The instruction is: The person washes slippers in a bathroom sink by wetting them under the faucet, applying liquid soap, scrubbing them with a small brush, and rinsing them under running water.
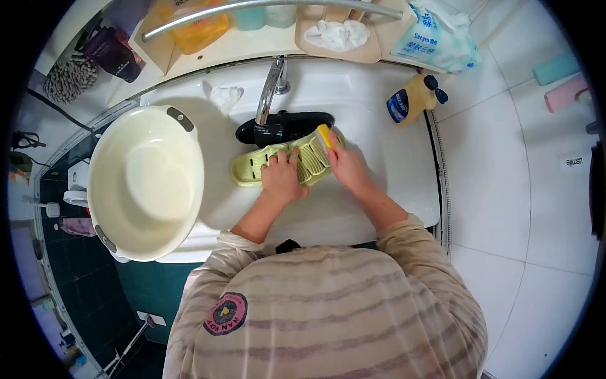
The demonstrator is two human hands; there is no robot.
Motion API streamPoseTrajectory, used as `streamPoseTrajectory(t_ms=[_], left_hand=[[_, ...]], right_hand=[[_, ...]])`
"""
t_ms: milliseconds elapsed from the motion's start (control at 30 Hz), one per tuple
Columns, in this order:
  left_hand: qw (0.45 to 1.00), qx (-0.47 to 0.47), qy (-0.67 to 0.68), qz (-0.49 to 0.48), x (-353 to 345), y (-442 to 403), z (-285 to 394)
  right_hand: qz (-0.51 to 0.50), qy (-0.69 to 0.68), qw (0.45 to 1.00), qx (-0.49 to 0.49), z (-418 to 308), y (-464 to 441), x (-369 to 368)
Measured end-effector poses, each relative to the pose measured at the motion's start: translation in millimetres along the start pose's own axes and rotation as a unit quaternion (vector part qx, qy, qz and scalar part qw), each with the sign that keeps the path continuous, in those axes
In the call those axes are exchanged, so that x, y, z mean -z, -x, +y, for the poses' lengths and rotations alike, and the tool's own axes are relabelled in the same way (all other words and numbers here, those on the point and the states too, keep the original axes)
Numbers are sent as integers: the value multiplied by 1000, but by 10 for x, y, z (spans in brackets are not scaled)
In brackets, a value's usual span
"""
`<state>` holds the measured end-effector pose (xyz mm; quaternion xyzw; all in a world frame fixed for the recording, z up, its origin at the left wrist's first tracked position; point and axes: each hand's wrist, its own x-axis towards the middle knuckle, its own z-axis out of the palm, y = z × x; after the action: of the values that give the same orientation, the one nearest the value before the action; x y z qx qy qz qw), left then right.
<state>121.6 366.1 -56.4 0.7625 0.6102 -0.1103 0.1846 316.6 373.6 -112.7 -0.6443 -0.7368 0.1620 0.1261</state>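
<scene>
A light green slipper (243, 170) with ridges and dark slots lies in the white sink (404, 170), below the tap (270, 88). My left hand (282, 178) rests over its middle, fingers bent onto it and holding it against the basin. Closed around a yellow brush (324, 135), my right hand (349, 167) is at the slipper's right end. Only a short yellow part of the brush shows; its bristles are hidden. Right behind the slipper, under the spout, is a black oval thing (303, 123) whose kind I cannot make out.
A large cream basin (145, 183) stands on the left side of the sink. A yellowish bottle with a dark cap (413, 100) is at the right rim. A crumpled white item (226, 98) lies by the tap. Along the back, a shelf (278, 41) holds bottles and a tray (338, 47).
</scene>
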Motion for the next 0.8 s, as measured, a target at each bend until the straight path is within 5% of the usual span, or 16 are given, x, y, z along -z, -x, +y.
streamPoseTrajectory(t_ms=[100, 167, 233, 333, 400, 467, 500, 567, 667, 800], left_hand=[[1000, -4, -10, -7, -22, -43, -26], [999, -5, -11, -30, -122, -118, -89], [998, -8, -10, -57, -158, -141, -115], [998, -6, 59, -2, -125, -57, -117], [999, -16, 32, -4, -144, -100, -137], [999, -16, -2, -30, -145, -126, -134], [999, -27, 25, 6, -166, -115, -134], [997, -39, 59, 44, -147, -85, -145], [998, -33, 26, 42, -184, -105, -148], [994, -51, 35, 86, -265, -58, -144]], right_hand=[[17, -8, 995, -98, -188, 11, -135], [24, -63, 991, 120, -373, 269, -262], [-27, -47, 998, 25, -138, 115, -109], [52, -1, 998, -22, 30, -89, 137], [-81, -19, 996, -13, -287, 106, -8], [62, -39, 985, 154, -353, 163, -119], [-21, -40, 999, 18, -171, 43, -8], [45, -30, 998, -42, 48, -153, 149], [-66, -39, 997, 13, -319, 109, -59], [-32, 24, 998, -40, -27, -10, -50]])
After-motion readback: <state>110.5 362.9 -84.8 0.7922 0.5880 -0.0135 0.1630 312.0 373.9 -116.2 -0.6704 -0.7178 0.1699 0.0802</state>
